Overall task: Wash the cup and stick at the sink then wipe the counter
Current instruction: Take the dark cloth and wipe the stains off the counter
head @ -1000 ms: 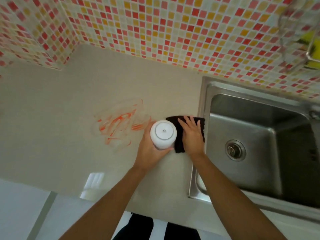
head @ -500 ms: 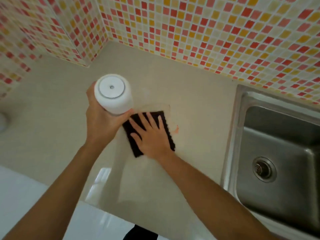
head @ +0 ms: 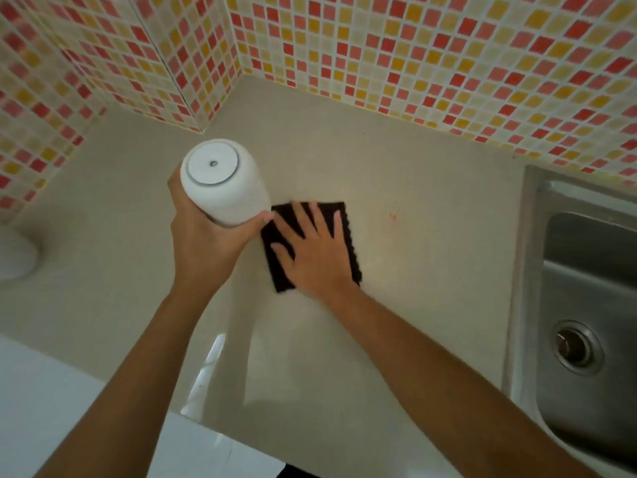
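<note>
Pressing my flat, open right hand (head: 315, 257) on the black square cloth (head: 341, 215), I should sweep toward the steel sink (head: 531, 270) over the small red smear (head: 393, 216), left hand (head: 203, 243) gripping the upturned white cup (head: 224, 182).

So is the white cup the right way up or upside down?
Upside down. The left hand holds the cup above the counter, and its flat round base faces up at the camera.

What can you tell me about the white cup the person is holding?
The cup is plain white and looks smooth, like ceramic or plastic. It is held upside down, its round bottom facing the camera, with a thin ringed edge and a tiny dot in the middle. The left hand wraps around its side and holds it up above the beige counter, just left of the dark cloth. Its opening and inside are hidden.
</note>
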The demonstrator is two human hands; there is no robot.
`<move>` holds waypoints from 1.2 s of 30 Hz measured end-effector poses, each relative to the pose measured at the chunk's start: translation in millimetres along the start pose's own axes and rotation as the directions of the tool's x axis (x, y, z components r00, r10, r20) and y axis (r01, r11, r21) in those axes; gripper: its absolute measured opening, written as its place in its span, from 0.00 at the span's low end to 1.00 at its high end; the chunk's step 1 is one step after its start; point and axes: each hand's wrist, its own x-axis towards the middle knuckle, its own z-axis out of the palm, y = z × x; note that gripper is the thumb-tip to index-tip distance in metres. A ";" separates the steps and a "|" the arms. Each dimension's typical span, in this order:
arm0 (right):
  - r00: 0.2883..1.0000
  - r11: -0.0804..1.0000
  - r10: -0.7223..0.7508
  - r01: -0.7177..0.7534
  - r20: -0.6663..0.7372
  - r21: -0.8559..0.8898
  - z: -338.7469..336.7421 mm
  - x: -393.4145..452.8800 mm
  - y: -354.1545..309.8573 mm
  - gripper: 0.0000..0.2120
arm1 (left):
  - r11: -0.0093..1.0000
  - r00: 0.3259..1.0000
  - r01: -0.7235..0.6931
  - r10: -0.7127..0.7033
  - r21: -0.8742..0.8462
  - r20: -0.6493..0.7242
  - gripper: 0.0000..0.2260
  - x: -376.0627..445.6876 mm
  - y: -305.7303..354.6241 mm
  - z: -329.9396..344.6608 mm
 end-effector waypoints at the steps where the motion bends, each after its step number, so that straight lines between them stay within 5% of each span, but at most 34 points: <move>1: 0.995 0.994 0.103 -0.102 0.012 -0.026 -4.7 28.3 25.6 0.26 | 1.000 1.000 0.002 -0.002 -0.006 -0.004 0.46 -0.1 -1.8 0.0; 4: 0.925 0.922 0.380 -0.381 -0.027 -0.067 -16.9 45.4 100.0 0.26 | 0.999 1.000 0.012 -0.013 -0.031 -0.010 0.46 -0.7 -9.1 -4.1; 7: 0.843 0.842 0.527 -0.535 -0.111 -0.068 -25.4 -42.3 86.0 0.26 | 0.999 1.000 0.025 -0.024 -0.043 0.015 0.47 3.3 -12.5 -8.4; 11: 0.944 0.939 0.330 -0.326 0.022 -0.106 -14.9 -178.0 -12.8 0.27 | 0.998 0.999 0.022 -0.020 -0.058 0.032 0.46 11.0 -12.1 -5.1; 14: 0.966 0.962 0.258 -0.255 0.024 -0.098 -13.7 -114.7 18.8 0.27 | 0.998 0.998 0.017 -0.014 -0.059 0.060 0.47 12.7 -9.4 4.7; 18: 0.847 0.847 0.531 -0.529 0.018 -0.054 -36.0 46.9 131.5 0.28 | 0.998 0.998 -0.008 0.011 -0.055 0.069 0.47 8.1 -9.1 10.7; 21: 0.777 0.778 0.628 -0.627 0.046 -0.020 -37.2 87.8 163.3 0.28 | 0.998 0.997 -0.045 0.048 -0.042 0.066 0.47 3.1 -10.0 5.1; 26: 0.850 0.852 0.515 -0.522 -0.112 -0.044 -12.8 -47.5 65.7 0.28 | 0.996 0.998 -0.040 0.043 -0.074 0.036 0.46 9.2 -4.3 -1.7; 31: 0.978 0.981 0.193 -0.193 0.083 -0.002 -4.2 -168.7 -65.1 0.29 | 0.997 0.998 -0.045 0.048 -0.061 0.044 0.46 22.4 3.0 -0.3; 34: 0.984 0.984 0.176 -0.175 0.025 -0.024 -3.0 -76.0 -26.6 0.28 | 0.996 0.995 -0.078 0.080 -0.033 0.058 0.46 24.6 3.2 -5.0; 36: 0.929 0.929 0.369 -0.368 0.025 -0.032 -4.7 9.6 1.5 0.28 | 0.995 0.994 -0.095 0.095 -0.007 0.051 0.46 20.9 -0.3 -9.8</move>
